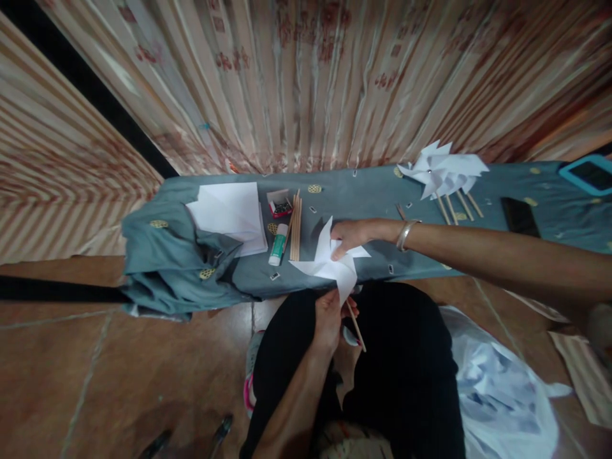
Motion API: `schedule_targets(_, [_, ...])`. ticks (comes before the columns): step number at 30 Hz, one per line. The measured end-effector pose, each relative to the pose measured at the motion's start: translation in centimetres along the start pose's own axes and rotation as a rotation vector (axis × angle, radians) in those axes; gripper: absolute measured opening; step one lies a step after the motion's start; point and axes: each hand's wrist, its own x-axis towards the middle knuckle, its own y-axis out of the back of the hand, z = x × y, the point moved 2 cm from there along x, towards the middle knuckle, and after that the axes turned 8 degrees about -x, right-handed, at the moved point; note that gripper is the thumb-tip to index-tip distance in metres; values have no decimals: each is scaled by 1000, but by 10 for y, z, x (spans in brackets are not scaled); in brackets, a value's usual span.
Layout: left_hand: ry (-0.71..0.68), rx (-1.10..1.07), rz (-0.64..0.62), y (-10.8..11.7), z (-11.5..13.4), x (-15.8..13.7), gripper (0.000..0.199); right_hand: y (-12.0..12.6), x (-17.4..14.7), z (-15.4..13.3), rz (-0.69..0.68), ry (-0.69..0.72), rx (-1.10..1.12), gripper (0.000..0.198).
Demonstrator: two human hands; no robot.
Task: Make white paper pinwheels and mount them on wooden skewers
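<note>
A white paper pinwheel is held at the front edge of the cloth-covered bench, its pointed blades spread out. My right hand, with a silver bangle at the wrist, grips it from above. The thumb presses near the pinwheel's middle, and the other fingers are partly hidden by paper. Below the lowest blade, my left hand is closed around the wooden stick, which slants down over my lap. The blade covers part of that grip. Where the stick meets the paper cannot be seen.
Left on the bench lie white paper sheets, a glue stick, a small red box of pins and several wooden sticks. To the right are stacked pinwheels, a dark phone and a blue-framed device. A white plastic bag stands on the floor.
</note>
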Motion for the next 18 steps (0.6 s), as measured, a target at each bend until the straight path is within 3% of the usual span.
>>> schedule_targets(5, [4,-8,9,-2,2,-2,55,-1,0,4,-35,67,181,45])
schedule_targets(10, [-5,-16,1,-3,3,-5,56,1,-6,4,-50,16,184,51])
schedule_targets(18, [-32,12,-4,-6,8,-10,52,6,-22,-1,85,36,335,60])
